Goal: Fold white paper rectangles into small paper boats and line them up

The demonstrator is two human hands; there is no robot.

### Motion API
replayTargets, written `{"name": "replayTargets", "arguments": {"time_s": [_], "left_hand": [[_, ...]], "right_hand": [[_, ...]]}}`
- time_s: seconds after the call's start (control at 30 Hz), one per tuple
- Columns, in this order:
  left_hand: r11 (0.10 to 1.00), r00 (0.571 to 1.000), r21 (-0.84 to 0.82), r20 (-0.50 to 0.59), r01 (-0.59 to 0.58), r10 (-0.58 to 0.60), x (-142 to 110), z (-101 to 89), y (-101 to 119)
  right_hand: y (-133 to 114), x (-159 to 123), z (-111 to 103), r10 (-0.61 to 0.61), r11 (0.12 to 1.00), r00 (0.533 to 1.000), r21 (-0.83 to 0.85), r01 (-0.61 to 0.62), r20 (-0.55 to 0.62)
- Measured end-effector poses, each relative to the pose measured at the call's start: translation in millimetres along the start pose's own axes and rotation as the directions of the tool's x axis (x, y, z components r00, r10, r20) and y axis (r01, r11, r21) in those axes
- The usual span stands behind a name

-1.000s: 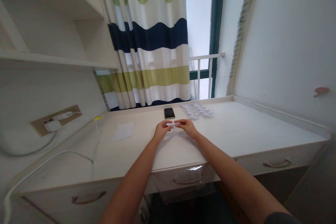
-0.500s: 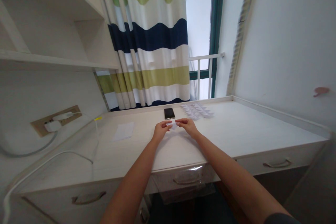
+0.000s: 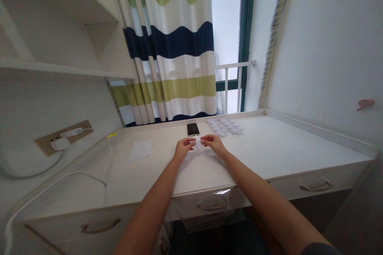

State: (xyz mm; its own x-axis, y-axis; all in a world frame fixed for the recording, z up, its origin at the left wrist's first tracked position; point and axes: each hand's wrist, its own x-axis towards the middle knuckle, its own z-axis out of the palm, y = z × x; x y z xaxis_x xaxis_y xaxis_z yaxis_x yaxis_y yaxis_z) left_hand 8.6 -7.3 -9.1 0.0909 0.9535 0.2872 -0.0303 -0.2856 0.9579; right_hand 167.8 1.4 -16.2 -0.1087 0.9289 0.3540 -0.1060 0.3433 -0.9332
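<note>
Between my hands is a small folded piece of white paper point(image 3: 198, 144), held just above the desk. My left hand point(image 3: 184, 148) pinches its left side between thumb and fingers. On the opposite side, my right hand point(image 3: 213, 143) pinches the paper the same way. Fingertips cover part of the paper, so its exact folds are hard to make out. Just beyond my hands lies a dark phone point(image 3: 193, 129). Rows of folded white paper pieces point(image 3: 225, 126) rest behind my right hand. Off to the left is a stack of flat white paper sheets point(image 3: 140, 150).
The white desk point(image 3: 287, 147) has a raised rim along its back and right. A white cable point(image 3: 74, 173) runs over its left side from near a wall socket point(image 3: 64, 137). Shelves point(image 3: 66, 67) overhang the left. A striped curtain point(image 3: 179, 67) hangs behind.
Both hands stay in nearly the same place, still pinching the paper. The paper between the fingertips looks slightly shifted in angle.
</note>
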Motion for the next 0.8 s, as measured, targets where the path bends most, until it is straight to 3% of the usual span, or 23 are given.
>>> {"name": "replayTargets", "arguments": {"time_s": [0.17, 0.37, 0.8], "left_hand": [[1.000, 0.999, 0.013, 0.039, -0.001, 0.000, -0.5, 0.5, 0.1], [1.000, 0.999, 0.031, 0.040, -0.003, 0.001, 0.8, -0.7, -0.5], [0.999, 1.000, 0.051, 0.012, -0.015, 0.014, 5.4, -2.2, -5.2]], "right_hand": [[-0.5, -2.0, -0.1, -0.023, 0.990, 0.998, -0.138, 0.032, 0.065], [0.1, 0.0, -1.7, -0.021, 0.984, 0.999, -0.177, 0.029, 0.050], [4.1, 4.0, -3.9, -0.141, 0.937, 0.988, -0.312, 0.154, 0.064]]}}
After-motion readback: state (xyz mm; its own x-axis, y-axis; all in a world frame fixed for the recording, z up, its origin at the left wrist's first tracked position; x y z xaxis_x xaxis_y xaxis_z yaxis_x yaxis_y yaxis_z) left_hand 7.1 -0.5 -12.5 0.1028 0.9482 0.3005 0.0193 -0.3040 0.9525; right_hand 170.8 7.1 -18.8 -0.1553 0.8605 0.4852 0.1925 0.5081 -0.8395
